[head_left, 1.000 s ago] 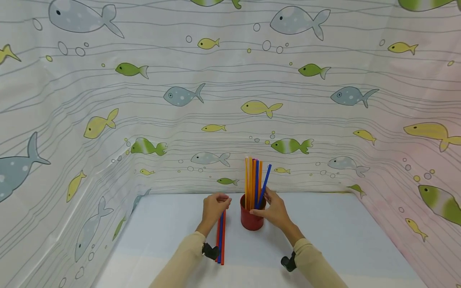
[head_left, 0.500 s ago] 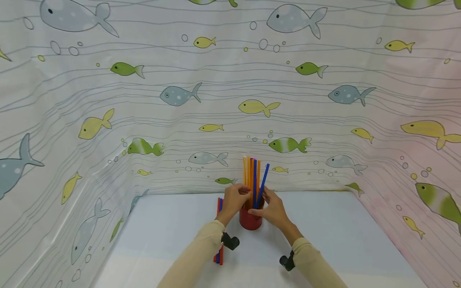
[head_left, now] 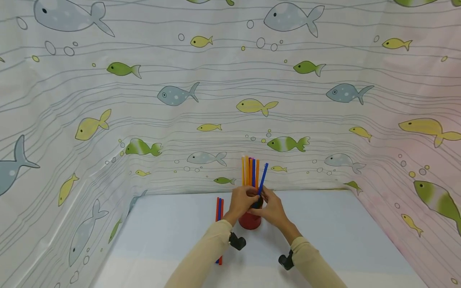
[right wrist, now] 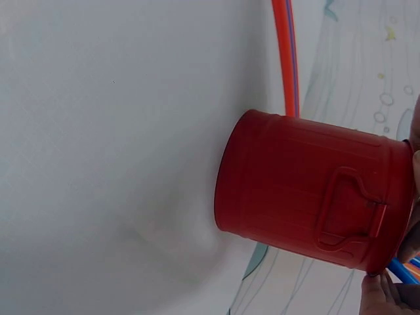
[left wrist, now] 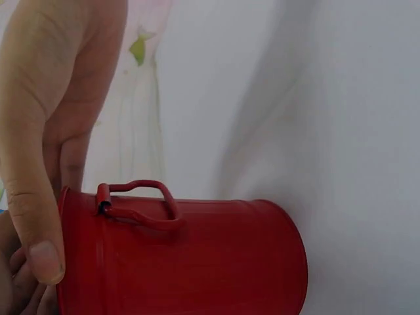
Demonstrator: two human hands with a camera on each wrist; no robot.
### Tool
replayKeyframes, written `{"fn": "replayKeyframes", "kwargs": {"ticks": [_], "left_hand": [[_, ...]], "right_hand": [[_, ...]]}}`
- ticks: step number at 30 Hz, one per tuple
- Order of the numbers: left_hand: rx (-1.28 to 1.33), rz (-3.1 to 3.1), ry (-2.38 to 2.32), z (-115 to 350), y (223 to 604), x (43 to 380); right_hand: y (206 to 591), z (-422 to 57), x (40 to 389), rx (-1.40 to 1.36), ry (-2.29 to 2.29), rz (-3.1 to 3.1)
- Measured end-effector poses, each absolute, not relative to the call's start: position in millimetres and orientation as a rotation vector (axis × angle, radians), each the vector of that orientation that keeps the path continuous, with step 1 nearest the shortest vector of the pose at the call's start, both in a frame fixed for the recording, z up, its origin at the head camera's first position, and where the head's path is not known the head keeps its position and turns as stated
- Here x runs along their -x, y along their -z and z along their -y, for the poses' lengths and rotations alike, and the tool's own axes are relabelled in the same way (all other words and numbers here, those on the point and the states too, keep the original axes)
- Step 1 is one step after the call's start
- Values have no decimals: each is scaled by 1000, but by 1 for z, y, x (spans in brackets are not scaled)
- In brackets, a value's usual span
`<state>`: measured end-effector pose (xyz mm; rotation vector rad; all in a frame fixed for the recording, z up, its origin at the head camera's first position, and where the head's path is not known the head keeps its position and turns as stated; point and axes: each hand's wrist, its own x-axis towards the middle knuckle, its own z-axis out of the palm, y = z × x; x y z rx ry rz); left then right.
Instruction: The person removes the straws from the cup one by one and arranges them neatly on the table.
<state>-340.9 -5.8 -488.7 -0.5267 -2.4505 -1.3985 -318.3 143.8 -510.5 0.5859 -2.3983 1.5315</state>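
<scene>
A small red metal bucket (head_left: 249,221) stands upright on the table, holding several coloured straws (head_left: 250,172). One blue straw (head_left: 263,178) leans right in it. My right hand (head_left: 275,208) grips the bucket's rim from the right, thumb in front and fingers behind. My left hand (head_left: 240,202) is over the mouth from the left and covers the straws' lower parts; cannot tell whether it grips any of them. In the left wrist view the left thumb (left wrist: 42,249) lies at the rim. The right wrist view shows a wire handle (right wrist: 348,216) on the bucket's side.
A row of red and blue straws (head_left: 219,208) lies on the white table (head_left: 162,236) left of the bucket, partly under the left sleeve (head_left: 201,256). A fish-patterned curtain (head_left: 216,140) surrounds the table at the back and sides.
My left hand has moved right from above the loose straws to the bucket's mouth, in among the straws there. My right hand has stayed at the rim. The view has shifted slightly.
</scene>
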Motion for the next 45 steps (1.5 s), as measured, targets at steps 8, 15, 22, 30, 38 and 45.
{"fn": "replayKeyframes", "kwargs": {"ticks": [8,15,22,30,38,45], "left_hand": [[457,2492,1354,1,488,338],[427,2482,1297,0,490,339],[431,2448,1312,0,489,338],[410,2439,1350,0,490,336],[404,2416,1387,4,483,336],[407,2417,1401,11,465,335]], "right_hand": [[510,-142,320,-505,-1516,2433],[509,-139,319,-480,-1526,2437],[509,-138,319,-489,-1531,2425],[509,-139,317,-510,-1527,2427],[510,-140,317,-488,-1571,2441],[511,-140,315,-437,-1577,2459]]}}
